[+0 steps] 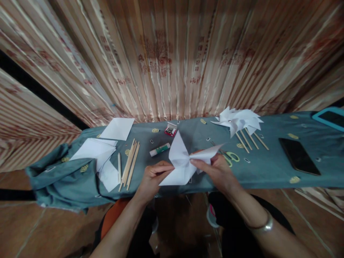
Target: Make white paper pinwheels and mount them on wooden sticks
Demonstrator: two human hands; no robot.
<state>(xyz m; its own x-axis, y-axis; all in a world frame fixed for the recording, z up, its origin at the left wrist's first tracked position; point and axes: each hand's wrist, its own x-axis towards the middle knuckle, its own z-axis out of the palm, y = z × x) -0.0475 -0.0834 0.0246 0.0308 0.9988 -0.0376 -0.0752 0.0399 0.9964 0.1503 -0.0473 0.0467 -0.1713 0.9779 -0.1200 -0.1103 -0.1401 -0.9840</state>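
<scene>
Both my hands hold a white paper pinwheel [182, 161] just above the near edge of the teal cloth [268, 165]. My left hand [152, 177] pinches its lower left flap, fingers closed on the paper. My right hand [219, 170] grips the right side near the centre, thumb and fingers pressed on a folded point. A glue stick [160, 149] lies just beyond the paper. Green-handled scissors [230, 157] lie beside my right hand.
Wooden sticks [130, 163] and white paper sheets [94, 152] lie at the left, another sheet [118, 128] behind them. Finished pinwheels on sticks [239, 122] rest at the back right. A small red box [170, 131], a black phone [299, 156] and a teal-cased tablet [329, 118] also sit on the cloth. A curtain hangs behind.
</scene>
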